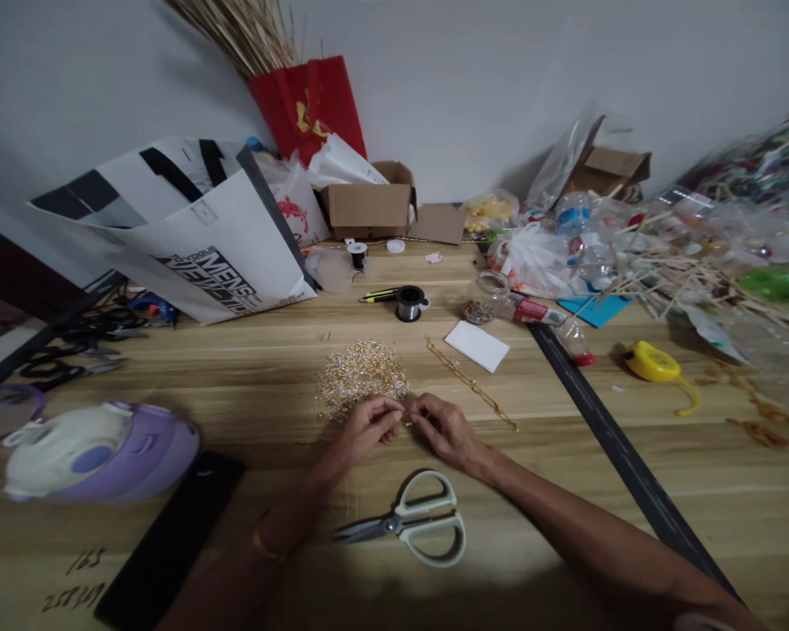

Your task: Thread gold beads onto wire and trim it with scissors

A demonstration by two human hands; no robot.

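Observation:
A gold and pearl beaded wire piece (361, 377) lies on the wooden table (237, 377). My left hand (368, 427) is pinched at its near right edge, fingers closed on the beadwork. My right hand (444, 429) meets it fingertip to fingertip, also pinched on something small and golden that I cannot make out. A gold chain (470, 383) runs diagonally just right of my hands. White-handled scissors (417, 523) lie closed on the table between my forearms.
A spool of wire (409, 303), a bead jar (486, 298), a white card (477, 345), a black strip (621, 451) and a yellow tape measure (650, 364) lie beyond and right. A purple and white device (98, 451), black phone (171, 535), and bags and boxes line the left and back.

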